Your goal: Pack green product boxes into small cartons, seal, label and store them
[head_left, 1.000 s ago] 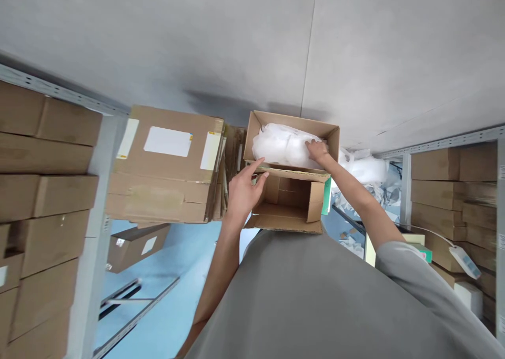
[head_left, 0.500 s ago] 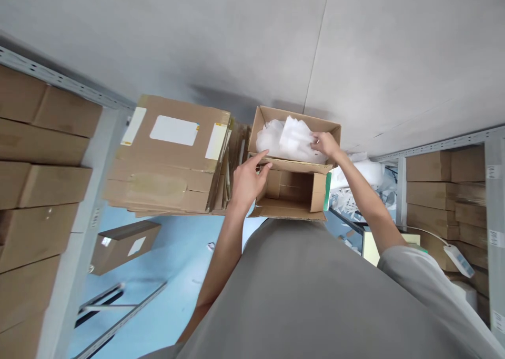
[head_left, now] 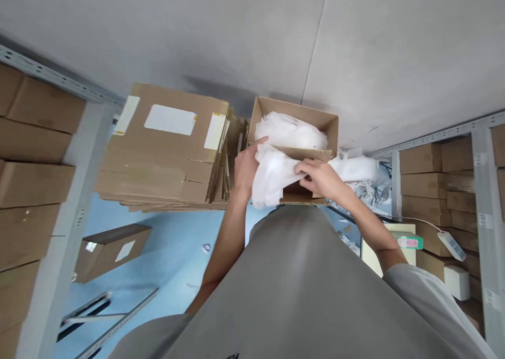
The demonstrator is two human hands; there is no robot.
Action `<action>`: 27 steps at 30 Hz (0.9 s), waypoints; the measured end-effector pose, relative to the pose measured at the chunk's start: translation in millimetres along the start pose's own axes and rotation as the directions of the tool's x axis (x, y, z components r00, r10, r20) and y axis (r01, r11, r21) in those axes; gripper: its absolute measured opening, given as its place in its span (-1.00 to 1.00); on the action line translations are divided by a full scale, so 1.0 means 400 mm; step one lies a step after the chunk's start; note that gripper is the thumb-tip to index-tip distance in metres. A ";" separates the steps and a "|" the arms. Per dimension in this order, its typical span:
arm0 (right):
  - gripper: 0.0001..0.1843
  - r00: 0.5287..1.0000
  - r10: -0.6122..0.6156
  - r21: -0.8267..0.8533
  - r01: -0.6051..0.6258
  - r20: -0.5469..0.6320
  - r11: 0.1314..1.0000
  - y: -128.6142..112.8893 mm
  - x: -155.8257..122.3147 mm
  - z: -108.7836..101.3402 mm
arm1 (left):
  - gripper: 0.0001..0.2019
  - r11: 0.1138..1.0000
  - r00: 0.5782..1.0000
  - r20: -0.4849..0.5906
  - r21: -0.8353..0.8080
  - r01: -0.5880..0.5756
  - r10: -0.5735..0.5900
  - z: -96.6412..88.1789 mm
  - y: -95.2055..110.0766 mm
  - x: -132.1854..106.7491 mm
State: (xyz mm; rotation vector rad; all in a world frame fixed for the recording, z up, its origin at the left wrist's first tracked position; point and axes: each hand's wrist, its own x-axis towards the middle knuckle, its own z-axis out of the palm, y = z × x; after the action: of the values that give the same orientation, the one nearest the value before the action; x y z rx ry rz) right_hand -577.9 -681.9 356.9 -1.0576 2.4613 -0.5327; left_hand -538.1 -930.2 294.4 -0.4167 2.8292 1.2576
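Observation:
My right hand point(head_left: 321, 179) pinches a crumpled white foam sheet point(head_left: 274, 175), which hangs over the front carton. Against the sheet's left edge is my left hand point(head_left: 245, 168); one finger stretches out toward the back carton, and the sheet covers its other fingertips. The open front carton point(head_left: 303, 197) is partly hidden under the sheet and my right hand. Directly behind it, the open back carton point(head_left: 329, 122) holds more white foam sheets point(head_left: 294, 130).
Flattened cardboard boxes point(head_left: 161, 154) are stacked at left. Carton-filled shelves flank both sides. Behind my right arm lie a white roll point(head_left: 359, 168) and loose white scraps point(head_left: 373, 195). A power strip point(head_left: 452, 245) hangs at right. A closed carton point(head_left: 112, 251) is at lower left.
My right hand has lifted a foam sheet out of the back carton and brought it toward me over the front carton. My left hand has shifted slightly and now meets the sheet's edge.

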 end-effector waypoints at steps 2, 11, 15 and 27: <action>-0.68 0.979 0.108 -0.241 -0.065 0.173 0.968 -0.024 0.012 0.029 | -0.46 1.000 1.000 -0.013 -0.007 0.011 -0.011 0.005 0.004 -0.001; -0.72 0.945 0.269 -0.439 -0.166 0.184 0.883 -0.004 -0.060 -0.031 | -0.47 0.996 0.998 -0.046 0.067 0.052 -0.049 0.021 -0.006 0.003; -0.81 0.986 0.130 -0.086 -0.121 0.104 0.989 0.074 -0.088 -0.059 | -0.48 0.997 0.997 -0.052 0.045 0.055 -0.053 0.020 -0.008 -0.002; -0.63 0.871 0.490 -0.158 -0.481 0.022 0.862 0.466 0.240 -0.002 | -0.48 0.993 0.993 -0.052 0.038 0.109 -0.107 0.014 -0.001 -0.008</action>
State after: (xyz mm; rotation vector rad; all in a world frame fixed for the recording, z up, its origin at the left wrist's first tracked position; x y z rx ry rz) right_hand -748.9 -634.1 245.4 -0.4489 2.6063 -0.1535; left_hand -535.4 -925.7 290.8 -0.5992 2.8235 1.1841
